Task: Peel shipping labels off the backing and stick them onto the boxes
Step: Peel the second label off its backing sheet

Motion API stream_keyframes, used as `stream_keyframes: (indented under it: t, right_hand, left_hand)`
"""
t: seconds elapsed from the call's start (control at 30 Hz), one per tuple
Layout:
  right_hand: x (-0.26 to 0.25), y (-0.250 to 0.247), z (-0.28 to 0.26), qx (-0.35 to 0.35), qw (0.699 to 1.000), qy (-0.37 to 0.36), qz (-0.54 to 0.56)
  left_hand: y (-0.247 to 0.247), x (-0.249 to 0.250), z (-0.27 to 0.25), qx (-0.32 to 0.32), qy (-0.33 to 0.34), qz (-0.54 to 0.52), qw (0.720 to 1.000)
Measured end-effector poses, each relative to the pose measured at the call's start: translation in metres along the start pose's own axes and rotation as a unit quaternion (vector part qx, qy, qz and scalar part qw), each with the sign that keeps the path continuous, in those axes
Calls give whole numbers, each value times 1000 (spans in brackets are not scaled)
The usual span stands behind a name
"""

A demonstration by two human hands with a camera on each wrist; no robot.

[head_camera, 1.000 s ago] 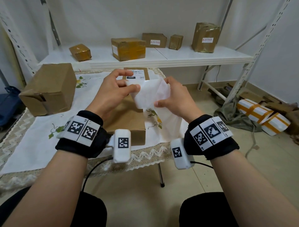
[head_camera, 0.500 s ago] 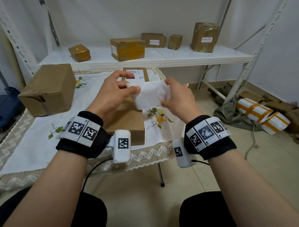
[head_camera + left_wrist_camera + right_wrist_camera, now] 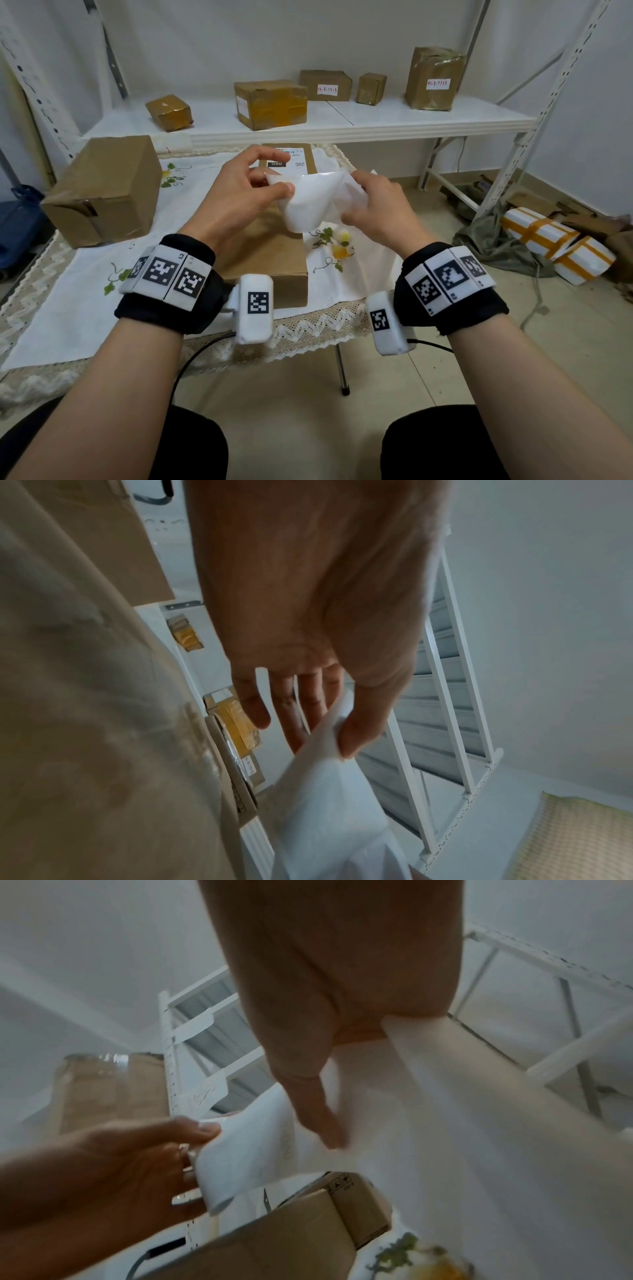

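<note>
Flat brown cardboard box (image 3: pixel 270 240) at 12 o'clock already wears one label; both hands' fingers (image 3: pixel 279 190) pinch the crumpled white backing sheet (image 3: pixel 315 202), other boxes remain.

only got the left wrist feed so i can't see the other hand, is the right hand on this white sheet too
Observer: Yes. In the head view the right hand grips the white sheet at the side opposite the left hand's pinch.
Operator: what's under the sheet
Observer: A long brown box lies on the tablecloth below both hands, with a printed label already stuck at its far end.
Operator: any other box on the table
Observer: One, a larger brown box at the left. No label shows on the faces in view.
</note>
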State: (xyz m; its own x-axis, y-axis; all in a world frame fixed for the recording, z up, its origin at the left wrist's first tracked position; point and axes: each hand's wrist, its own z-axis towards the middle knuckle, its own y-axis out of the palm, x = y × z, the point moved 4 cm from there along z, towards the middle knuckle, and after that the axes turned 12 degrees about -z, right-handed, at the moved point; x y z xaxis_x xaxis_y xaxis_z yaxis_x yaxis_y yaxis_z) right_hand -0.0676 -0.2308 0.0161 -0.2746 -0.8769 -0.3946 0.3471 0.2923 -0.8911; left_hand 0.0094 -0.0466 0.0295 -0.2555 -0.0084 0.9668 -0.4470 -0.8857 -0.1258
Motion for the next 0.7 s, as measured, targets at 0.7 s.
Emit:
stream_keyframes:
  t: [0.7]
  right_hand:
    - [3, -3, 1, 14, 973, 43, 227]
  left_hand:
    - [11, 0, -6, -164, -20, 4, 986]
